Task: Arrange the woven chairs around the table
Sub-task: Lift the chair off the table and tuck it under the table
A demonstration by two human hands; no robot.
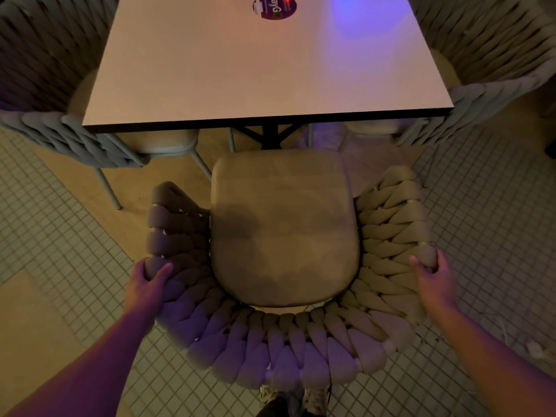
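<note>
Fingers (161, 273) of the left hand (144, 288) curl over the thick rope rim of the woven chair (282, 266), and the right hand (433, 281) wraps the rim on the other side. Holding both sides likely keeps the chair straight while it is pushed. The chair stands on the tiled floor (60, 251), facing the near edge of the tabletop (255, 70), with its seat just short of that edge. Two more woven chairs, left chair (54, 70) and right chair (487, 61), sit tucked at the side edges.
</note>
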